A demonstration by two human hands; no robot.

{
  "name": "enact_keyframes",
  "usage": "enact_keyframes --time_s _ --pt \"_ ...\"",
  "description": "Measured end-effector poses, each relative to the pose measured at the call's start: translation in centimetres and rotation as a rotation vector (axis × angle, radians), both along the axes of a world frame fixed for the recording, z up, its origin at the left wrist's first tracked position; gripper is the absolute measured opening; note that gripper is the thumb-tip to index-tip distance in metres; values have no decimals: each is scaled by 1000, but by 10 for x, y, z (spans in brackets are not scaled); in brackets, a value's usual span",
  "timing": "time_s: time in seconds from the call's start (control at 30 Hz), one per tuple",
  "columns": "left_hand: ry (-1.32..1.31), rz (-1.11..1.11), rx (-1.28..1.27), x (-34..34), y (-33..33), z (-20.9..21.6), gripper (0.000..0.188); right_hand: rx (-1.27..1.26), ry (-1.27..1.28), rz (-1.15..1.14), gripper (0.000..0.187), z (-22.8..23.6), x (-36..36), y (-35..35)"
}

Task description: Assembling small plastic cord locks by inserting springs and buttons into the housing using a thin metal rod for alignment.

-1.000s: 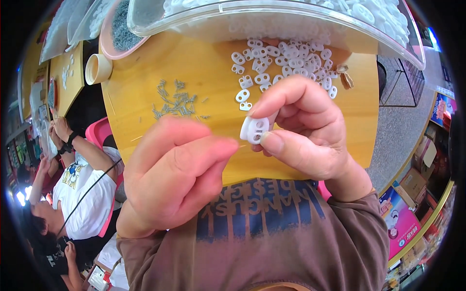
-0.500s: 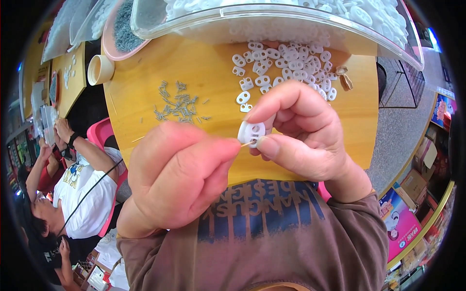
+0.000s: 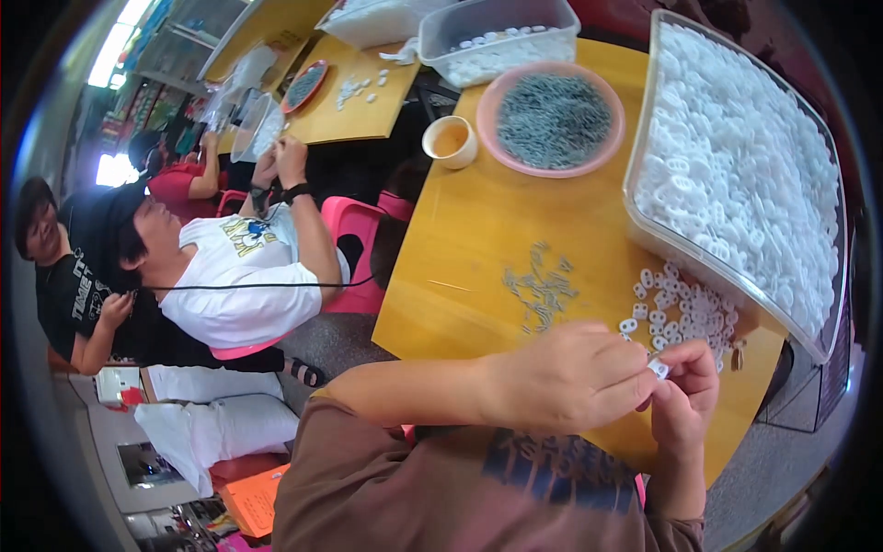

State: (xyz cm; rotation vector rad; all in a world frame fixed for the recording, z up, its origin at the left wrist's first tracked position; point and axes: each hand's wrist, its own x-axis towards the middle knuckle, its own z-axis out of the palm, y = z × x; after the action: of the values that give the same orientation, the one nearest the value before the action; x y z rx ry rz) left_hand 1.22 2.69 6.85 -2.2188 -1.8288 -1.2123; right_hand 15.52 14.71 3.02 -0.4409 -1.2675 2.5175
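Note:
Both of my hands meet over the near edge of a yellow wooden table [image 3: 478, 239]. A small white plastic piece [image 3: 659, 368] is pinched between the fingertips of my left hand [image 3: 570, 377] and my right hand [image 3: 685, 400]. Just beyond the hands lies a loose pile of the same white ring-like pieces [image 3: 685, 308]. To its left is a small scatter of thin grey metal bits [image 3: 543, 290]. Much of the held piece is hidden by my fingers.
A big clear tub full of white pieces [image 3: 745, 184] stands at the right. Behind it are a pink bowl of grey metal bits [image 3: 552, 120], a small cup [image 3: 451, 141] and another clear tub [image 3: 497, 41]. People sit on pink chairs [image 3: 354, 230] at the left.
The view has swung left and tilted, so the table and the seated people now show. My hands still hold the white piece together, now lower right in the picture.

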Motion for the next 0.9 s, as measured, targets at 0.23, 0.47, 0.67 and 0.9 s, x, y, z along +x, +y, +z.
enact_keyframes --time_s 0.23,0.47,0.67,0.9 --pt "107 85 62 4 -8 -2 24 55 28 -82 24 -1 -7 -8" --pt "33 178 93 -1 -14 -8 23 50 22 -93 25 3 -20 -17" --pt "20 215 49 -4 -22 -4 18 61 -27 -73 26 5 -19 -19" --pt "-11 194 36 -5 -32 -6 15 80 -34 -32 26 5 -22 -25"
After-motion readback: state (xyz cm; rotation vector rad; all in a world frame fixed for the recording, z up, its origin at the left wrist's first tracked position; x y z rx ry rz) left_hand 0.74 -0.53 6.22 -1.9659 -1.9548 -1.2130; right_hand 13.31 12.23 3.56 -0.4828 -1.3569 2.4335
